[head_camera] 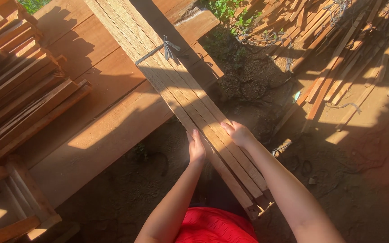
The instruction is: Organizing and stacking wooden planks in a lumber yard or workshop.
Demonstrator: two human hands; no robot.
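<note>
**Steadying a tied bundle of slats**

Bundle of thin wooden slats running from upper centre of the frame down to lower centre, bound near the top by a grey strap with a knot. Near end resting close to the red garment; far end leaning over the wide planks at centre left.

Left hand wrapped over the bundle's left edge, fingers closed against the wood. Right hand pressed on the top face toward the right edge, fingers curled over it. Both clamped on the bundle, close together.

Better control likely with hands spread wider along the length, since one strap alone holds the slats and the near ends look slightly splayed.

Tight on the left: stacked slats in the upper left. Loose timber crowding the upper right. Bare dirt ground at lower right giving the most open room to swing.
</note>
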